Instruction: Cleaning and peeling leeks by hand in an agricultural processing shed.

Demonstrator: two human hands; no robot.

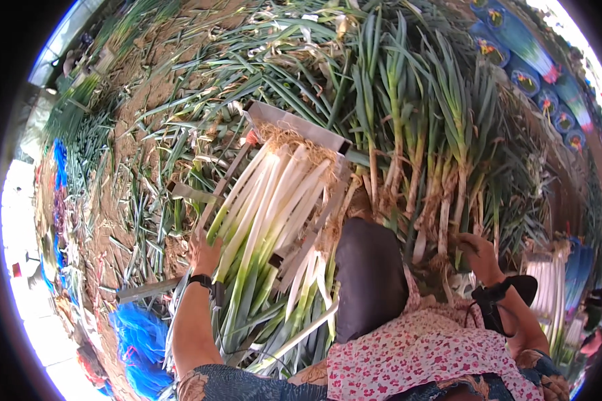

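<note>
Left hand (205, 256) flanks leeks (266, 190); right hand (481, 259) perhaps touches stalks (460, 190).

Looks like a farm packing area: leek leaves (308, 97) litter dirt ground (137, 127) around the metal rack (297, 127), wrapped bundles (525, 79) to its right.

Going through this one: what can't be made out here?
In the head view:
Left hand: contact with the metal rack is too small to tell.
Right hand: fingers blur into brownish stalks; grip unclear.
Rack's base: hidden beneath the green onions.
Topmost blue-wrapped bundles: cut off by the upper edge.
</note>
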